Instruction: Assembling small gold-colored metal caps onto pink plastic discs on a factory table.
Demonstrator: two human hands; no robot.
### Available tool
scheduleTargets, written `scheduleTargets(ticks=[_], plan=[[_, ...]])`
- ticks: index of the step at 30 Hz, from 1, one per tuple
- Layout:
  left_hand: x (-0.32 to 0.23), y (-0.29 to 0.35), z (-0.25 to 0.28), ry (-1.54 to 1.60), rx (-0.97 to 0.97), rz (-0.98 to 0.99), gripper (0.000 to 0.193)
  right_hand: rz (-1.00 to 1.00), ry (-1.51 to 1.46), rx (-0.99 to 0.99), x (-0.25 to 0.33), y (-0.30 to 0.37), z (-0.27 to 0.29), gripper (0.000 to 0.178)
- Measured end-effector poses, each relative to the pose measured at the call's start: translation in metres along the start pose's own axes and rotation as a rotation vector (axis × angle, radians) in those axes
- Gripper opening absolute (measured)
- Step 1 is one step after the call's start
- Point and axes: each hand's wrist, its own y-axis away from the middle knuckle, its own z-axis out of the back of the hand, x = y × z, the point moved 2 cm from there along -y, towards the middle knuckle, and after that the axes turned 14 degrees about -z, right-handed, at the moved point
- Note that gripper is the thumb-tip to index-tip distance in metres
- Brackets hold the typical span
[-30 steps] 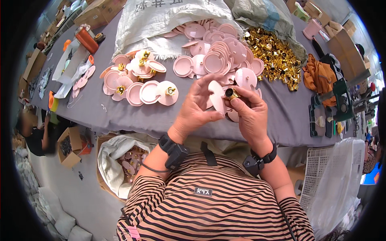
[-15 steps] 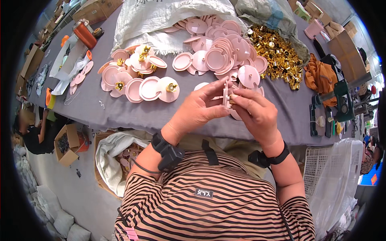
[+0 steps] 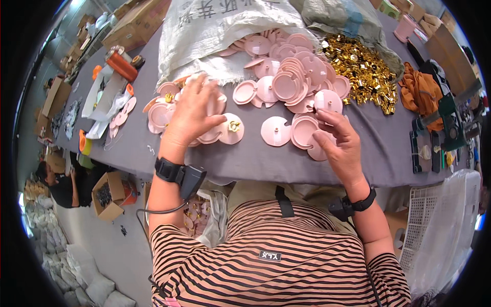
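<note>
My left hand (image 3: 192,110) lies flat with spread fingers on a small heap of pink round discs (image 3: 161,115) that carry gold fittings; one such disc (image 3: 232,128) sits just right of it. My right hand (image 3: 337,140) rests with bent fingers on plain pink discs (image 3: 304,130) near the table's front edge, its thumb against one rim. A single plain disc (image 3: 275,131) lies between the hands. Behind them is a big pile of pink discs (image 3: 286,82) spilling from a white woven sack (image 3: 215,30), with a heap of gold metal fittings (image 3: 363,77) beside it.
The grey table (image 3: 255,163) also holds an orange spool (image 3: 121,64) at the left and an orange cloth (image 3: 417,94) and dark tools (image 3: 422,151) at the right. A white plastic basket (image 3: 429,225) stands at my right. Another person (image 3: 61,184) sits low left by a cardboard box (image 3: 110,194).
Both hands held one disc together in front of me. They have parted: the left went to the heap of fitted discs, the right down to the plain discs.
</note>
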Motion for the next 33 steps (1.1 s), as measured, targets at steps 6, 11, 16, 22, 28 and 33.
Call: scheduleTargets(ticks=[6, 11, 16, 22, 28, 33], plan=[[0.011, -0.060, -0.065, 0.259, 0.122, -0.022, 0.076, -0.075, 0.130, -0.107, -0.019, 0.014, 0.034, 0.030], [0.028, -0.086, -0.102, 0.159, 0.442, -0.064, 0.077, -0.082, 0.481, -0.373, -0.042, -0.008, 0.122, 0.029], [-0.005, -0.099, -0.049, 0.277, 0.271, 0.085, 0.079, -0.048, 0.764, -0.512, -0.087, -0.082, 0.187, 0.026], [-0.086, -0.087, -0.042, 1.544, -0.162, 0.309, 0.063, -0.076, 1.168, -0.488, -0.097, -0.116, 0.186, 0.005], [-0.158, -0.087, -0.074, 2.235, -0.097, 0.265, 0.066, 0.119, 1.032, -0.534, -0.085, -0.081, 0.189, 0.024], [-0.188, -0.105, -0.094, 2.366, -0.032, 0.290, 0.071, -0.168, 0.560, -0.504, -0.055, -0.041, 0.179, 0.032]])
